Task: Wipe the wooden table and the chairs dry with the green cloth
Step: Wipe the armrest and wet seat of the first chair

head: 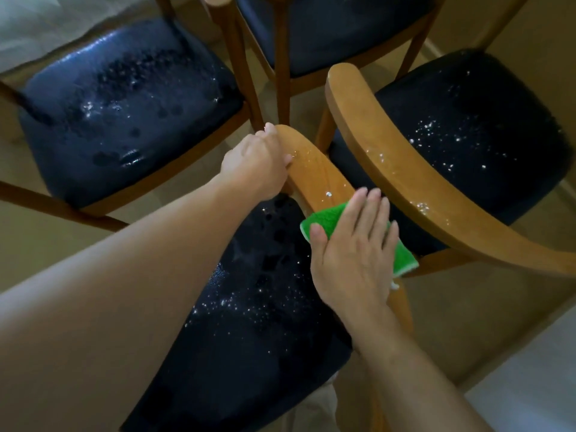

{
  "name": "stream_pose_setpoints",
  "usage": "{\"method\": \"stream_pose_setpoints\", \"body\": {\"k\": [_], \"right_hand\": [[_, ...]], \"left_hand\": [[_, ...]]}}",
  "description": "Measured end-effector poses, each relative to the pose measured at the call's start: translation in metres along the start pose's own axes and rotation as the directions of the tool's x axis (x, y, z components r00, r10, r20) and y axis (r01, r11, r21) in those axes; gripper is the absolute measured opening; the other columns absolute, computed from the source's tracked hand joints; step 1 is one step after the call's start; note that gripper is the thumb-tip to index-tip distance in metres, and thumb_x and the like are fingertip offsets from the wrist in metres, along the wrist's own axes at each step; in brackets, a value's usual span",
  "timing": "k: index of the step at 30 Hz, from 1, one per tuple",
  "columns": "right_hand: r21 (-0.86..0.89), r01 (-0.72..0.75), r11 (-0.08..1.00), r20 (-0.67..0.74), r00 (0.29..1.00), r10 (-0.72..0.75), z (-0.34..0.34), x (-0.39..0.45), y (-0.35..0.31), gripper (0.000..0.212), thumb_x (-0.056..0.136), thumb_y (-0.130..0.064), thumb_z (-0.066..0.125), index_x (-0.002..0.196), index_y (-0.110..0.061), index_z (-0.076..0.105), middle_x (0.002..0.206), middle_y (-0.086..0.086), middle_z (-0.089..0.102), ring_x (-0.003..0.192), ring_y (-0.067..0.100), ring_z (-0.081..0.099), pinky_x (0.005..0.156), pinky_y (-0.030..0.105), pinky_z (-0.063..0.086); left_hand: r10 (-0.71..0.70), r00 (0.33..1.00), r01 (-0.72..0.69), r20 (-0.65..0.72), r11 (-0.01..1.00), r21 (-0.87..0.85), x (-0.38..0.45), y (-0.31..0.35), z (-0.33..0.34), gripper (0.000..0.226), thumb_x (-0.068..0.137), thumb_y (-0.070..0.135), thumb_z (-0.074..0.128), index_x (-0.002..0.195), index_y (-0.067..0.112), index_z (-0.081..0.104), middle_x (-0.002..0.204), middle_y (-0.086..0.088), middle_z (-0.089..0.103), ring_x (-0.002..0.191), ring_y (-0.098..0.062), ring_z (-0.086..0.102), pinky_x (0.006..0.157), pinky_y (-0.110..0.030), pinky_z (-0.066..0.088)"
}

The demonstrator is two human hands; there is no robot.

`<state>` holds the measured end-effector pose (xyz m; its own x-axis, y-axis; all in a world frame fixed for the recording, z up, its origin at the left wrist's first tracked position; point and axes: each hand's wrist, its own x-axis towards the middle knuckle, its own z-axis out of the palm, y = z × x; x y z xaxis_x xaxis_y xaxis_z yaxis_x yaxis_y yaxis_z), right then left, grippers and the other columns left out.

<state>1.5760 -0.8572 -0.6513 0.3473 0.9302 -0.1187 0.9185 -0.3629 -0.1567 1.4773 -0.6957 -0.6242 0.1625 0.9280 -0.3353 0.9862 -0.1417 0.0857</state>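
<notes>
1. Green, a folded terry cloth (324, 218) lies pressed on the curved wooden backrest (314, 173) of the nearest chair, under the flat, straight-fingered right hand (352, 254).
2. The left hand (257, 165) grips the far end of that rail, well apart from the right.
3. Droplets sit on the rail between the hands, so this pass looks unfinished.
4. The near dark padded seat (249, 307), the left seat (124, 110), the right seat (467, 132) and its wooden backrest (405, 182) remain wet.
5. No table shows; most work seems left.
</notes>
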Motion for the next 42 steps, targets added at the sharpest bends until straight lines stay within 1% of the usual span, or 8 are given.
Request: {"method": "stream_pose_setpoints", "body": {"k": [6,11,19,22,25,29,36,42], "right_hand": [[-0.049,0.276,0.96,-0.038,0.96,-0.278,0.007,0.079,-0.04,0.081,0.096,-0.045,0.037,0.151,0.0,-0.003,0.159,0.021,0.011,0.147,0.033,0.008,0.117,0.047,0.013],[0.048,0.304,0.951,-0.019,0.953,-0.304,0.004,0.085,-0.048,0.095,0.092,-0.044,0.049,0.149,-0.002,-0.013,0.16,0.02,-0.003,0.148,0.031,-0.002,0.117,0.041,0.002],[-0.109,0.053,0.993,-0.029,0.998,-0.056,0.005,0.053,-0.036,0.096,0.089,-0.062,0.042,0.149,0.004,0.006,0.152,0.031,0.021,0.14,0.044,0.024,0.114,0.051,0.023],[-0.148,0.164,0.975,-0.025,0.985,-0.169,0.006,0.079,-0.059,0.092,0.093,-0.052,0.047,0.149,0.006,0.002,0.154,0.032,0.014,0.143,0.044,0.013,0.116,0.052,0.014],[-0.2,0.284,0.938,-0.027,0.955,-0.295,0.007,0.106,-0.086,0.084,0.093,-0.025,0.055,0.149,0.006,0.0,0.155,0.033,0.008,0.145,0.044,0.004,0.116,0.051,0.008],[-0.275,0.49,0.827,-0.014,0.858,-0.513,0.01,0.115,-0.102,0.062,0.095,-0.003,0.039,0.149,0.006,0.011,0.156,0.031,0.007,0.145,0.043,0.003,0.117,0.05,0.006],[-0.429,0.755,0.496,0.269,0.631,-0.727,-0.002,0.114,-0.062,0.063,0.09,-0.023,0.044,0.148,-0.003,0.029,0.161,0.015,0.009,0.148,0.032,-0.004,0.117,0.047,0.005],[-0.666,0.582,0.466,0.214,0.748,-0.628,0.018,0.113,-0.085,0.061,0.088,-0.01,0.026,0.148,-0.001,0.028,0.159,0.022,-0.01,0.144,0.042,-0.016,0.114,0.06,0.002]], "left_hand": [[0.033,0.999,-0.039,-0.03,0.975,-0.22,0.002,-0.021,0.002,0.061,0.098,0.013,0.041,0.152,0.023,0.013,0.131,-0.009,0.05,0.101,-0.023,0.058,0.075,-0.032,0.053],[-0.008,0.999,-0.019,-0.047,0.836,-0.548,0.005,-0.032,0.011,0.054,0.097,0.014,0.041,0.147,0.03,0.03,0.144,-0.002,0.043,0.124,-0.017,0.047,0.083,-0.015,0.035],[0.016,0.999,0.022,0.029,0.299,-0.954,0.002,-0.04,0.032,0.053,0.095,-0.002,0.043,0.144,0.017,0.038,0.141,0.008,0.047,0.113,0.012,0.04,0.061,0.01,0.031],[0.02,0.999,0.04,0.047,0.273,-0.961,0.002,-0.042,0.03,0.052,0.095,-0.002,0.043,0.142,0.02,0.042,0.137,0.014,0.049,0.126,0.0,0.042,0.062,0.007,0.036],[0.036,0.999,0.022,0.032,0.25,-0.968,-0.001,-0.048,0.028,0.048,0.093,0.0,0.046,0.132,0.026,0.055,0.101,0.035,0.058,0.089,0.022,0.054,0.055,0.004,0.038],[-0.057,0.994,0.104,0.092,0.287,-0.952,-0.004,-0.064,0.029,0.038,0.091,0.009,0.051,0.116,0.033,0.065,0.093,0.015,0.068,0.078,0.006,0.062,0.048,-0.005,0.042],[-0.018,0.964,0.246,0.265,0.44,-0.864,-0.015,-0.076,0.057,0.035,0.091,0.021,0.057,0.126,0.026,0.06,0.117,0.003,0.064,0.099,-0.011,0.058,0.068,-0.017,0.041],[-0.077,0.954,0.28,0.288,0.566,-0.775,-0.032,-0.095,0.085,0.043,0.095,0.019,0.049,0.138,0.023,0.047,0.128,0.004,0.055,0.1,-0.011,0.052,0.064,-0.014,0.035]]}}
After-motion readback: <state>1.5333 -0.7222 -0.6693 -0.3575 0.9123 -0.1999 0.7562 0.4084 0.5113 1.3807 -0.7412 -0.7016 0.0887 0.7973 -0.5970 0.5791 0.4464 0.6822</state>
